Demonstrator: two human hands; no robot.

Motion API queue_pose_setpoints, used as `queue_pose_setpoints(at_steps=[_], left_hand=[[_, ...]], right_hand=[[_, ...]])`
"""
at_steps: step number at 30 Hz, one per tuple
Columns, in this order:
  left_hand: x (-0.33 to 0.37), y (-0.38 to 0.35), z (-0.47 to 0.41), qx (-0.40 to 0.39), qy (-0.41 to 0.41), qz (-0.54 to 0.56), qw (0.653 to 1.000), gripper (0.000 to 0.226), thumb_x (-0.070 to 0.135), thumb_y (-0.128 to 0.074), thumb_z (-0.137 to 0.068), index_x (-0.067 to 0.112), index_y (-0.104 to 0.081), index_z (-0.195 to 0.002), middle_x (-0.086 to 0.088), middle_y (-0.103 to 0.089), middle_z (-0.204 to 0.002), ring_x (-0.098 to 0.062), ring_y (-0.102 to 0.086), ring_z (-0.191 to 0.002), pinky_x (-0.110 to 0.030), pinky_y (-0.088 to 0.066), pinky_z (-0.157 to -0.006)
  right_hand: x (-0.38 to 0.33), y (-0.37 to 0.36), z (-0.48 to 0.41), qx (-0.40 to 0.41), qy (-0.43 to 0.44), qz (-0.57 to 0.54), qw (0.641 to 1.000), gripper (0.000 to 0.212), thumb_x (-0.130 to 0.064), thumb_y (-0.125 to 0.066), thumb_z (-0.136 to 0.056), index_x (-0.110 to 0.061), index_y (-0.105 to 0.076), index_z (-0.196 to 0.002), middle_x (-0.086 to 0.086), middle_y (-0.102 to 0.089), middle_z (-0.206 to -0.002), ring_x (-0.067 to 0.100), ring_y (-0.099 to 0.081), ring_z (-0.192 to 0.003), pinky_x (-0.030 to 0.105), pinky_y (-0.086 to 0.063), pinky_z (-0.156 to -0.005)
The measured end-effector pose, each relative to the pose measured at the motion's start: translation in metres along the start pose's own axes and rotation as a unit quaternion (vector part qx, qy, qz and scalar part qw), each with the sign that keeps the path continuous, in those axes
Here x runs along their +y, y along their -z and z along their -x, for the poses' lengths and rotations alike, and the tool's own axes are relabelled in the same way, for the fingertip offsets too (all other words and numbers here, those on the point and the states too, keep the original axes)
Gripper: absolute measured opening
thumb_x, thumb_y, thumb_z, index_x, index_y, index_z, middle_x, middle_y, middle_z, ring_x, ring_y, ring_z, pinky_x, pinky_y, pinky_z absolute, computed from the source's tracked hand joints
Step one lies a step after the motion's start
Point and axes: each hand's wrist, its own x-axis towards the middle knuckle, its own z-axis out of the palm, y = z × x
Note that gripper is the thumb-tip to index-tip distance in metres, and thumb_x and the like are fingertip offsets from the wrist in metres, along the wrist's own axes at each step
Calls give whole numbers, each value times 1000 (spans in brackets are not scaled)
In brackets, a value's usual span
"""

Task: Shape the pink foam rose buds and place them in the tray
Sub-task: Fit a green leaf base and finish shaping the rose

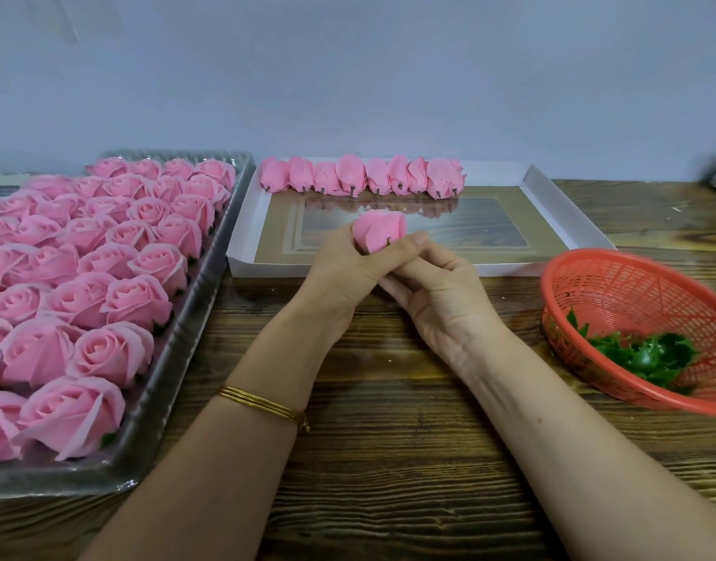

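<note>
So the bud (379,232) is up in the air, over the front part of the white tray (550,202), held by both hands. The left hand (340,273) cups it from below, and the right hand (445,301) has its fingers (409,242) pinched in at the base by the little brown stub. Looks like the shaping step to me: petals are wrapped tight and closed, smooth matte pink, nothing flaring. Foam that soft probably dents easily, so light squeezing only. Next move, I'd guess, is laying it down with the stub facing the front, like the row (362,176) at the tray's back wall. Left of that, open roses (105,257) fill a clear tray (178,358). On the right, a red basket (631,285) holds green leaves (647,358), all on a wooden tabletop (388,459).
</note>
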Motion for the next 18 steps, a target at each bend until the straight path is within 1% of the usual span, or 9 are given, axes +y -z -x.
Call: queue_pose_setpoints(at_steps=[2,4,7,9,11,13,16,18], left_hand=[[0,1,1,-30,-4,11,999,13,19,-77,-79,12,-69,-86,-7,-71,-84,-18,-69,-86,-29,-55,-80],[-1,2,1,-62,-7,22,998,8,16,-73,-83,11,-70,-88,-8,-70,-86,-16,-68,-87,-27,-55,-80],[1,4,1,-85,2,35,996,25,21,-76,-79,4,-73,-97,-10,-71,-93,-16,-69,-91,-27,-57,-85],[3,6,0,-90,15,34,995,36,23,-76,-79,-1,-70,-104,-11,-70,-98,-17,-69,-95,-31,-56,-89],[4,8,0,-96,22,26,995,38,25,-75,-78,0,-69,-106,-11,-70,-100,-17,-68,-97,-33,-56,-91],[4,9,0,-101,23,18,994,36,25,-74,-78,3,-71,-106,-9,-70,-100,-17,-68,-98,-33,-55,-92],[5,11,0,-113,19,13,993,35,26,-74,-79,4,-71,-107,-10,-69,-102,-19,-67,-100,-35,-54,-94],[5,11,1,-121,6,9,993,37,24,-72,-81,0,-68,-109,-12,-67,-103,-20,-66,-100,-35,-54,-94]], right_hand=[[-1,0,1,-16,-13,3,1000,43,4,-62,-79,11,-58,-121,21,-65,-107,22,-67,-92,30,-57,-86],[-2,0,1,-31,-21,2,999,48,0,-64,-73,8,-59,-120,20,-66,-108,22,-67,-95,33,-55,-90],[-4,0,2,-37,-28,3,999,61,1,-65,-68,17,-51,-126,25,-62,-110,24,-66,-95,37,-54,-91],[-4,0,2,-35,-31,4,999,67,2,-64,-68,20,-44,-129,27,-60,-111,26,-66,-94,39,-54,-91],[-5,0,3,-40,-34,3,999,66,5,-63,-69,21,-43,-130,26,-61,-112,25,-67,-94,39,-55,-90],[-6,1,3,-46,-37,3,998,65,6,-62,-71,20,-42,-131,28,-60,-117,26,-67,-96,38,-55,-90],[-9,3,3,-55,-48,11,997,63,7,-59,-74,18,-42,-134,34,-51,-132,34,-60,-111,39,-54,-93],[-11,4,2,-61,-58,23,996,62,8,-57,-75,18,-41,-134,37,-43,-138,40,-52,-121,41,-51,-95]])
